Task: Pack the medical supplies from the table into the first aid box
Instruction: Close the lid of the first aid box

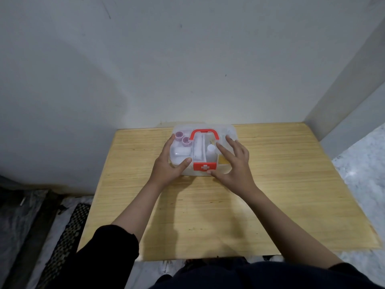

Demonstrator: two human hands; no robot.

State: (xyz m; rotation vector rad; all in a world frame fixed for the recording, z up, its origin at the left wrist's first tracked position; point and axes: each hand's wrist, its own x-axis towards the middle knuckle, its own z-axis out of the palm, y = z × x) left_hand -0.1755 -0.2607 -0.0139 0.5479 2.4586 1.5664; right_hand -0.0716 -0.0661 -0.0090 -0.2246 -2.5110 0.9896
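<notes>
Both forearms reached forward from the bottom of the frame toward twelve o'clock, bare below dark sleeves pushed up near the elbows. The left hand (pixel 166 165) lay at about eleven o'clock, fingers pointing up and away, thumb stretched toward three o'clock, palm turned inward. The right hand (pixel 234 163) sat at about one o'clock, palm down, fingers (pixel 221 148) spread wide and fanned toward eleven o'clock, thumb reaching toward nine o'clock. The two hands stayed apart, wrists angled toward each other.
</notes>
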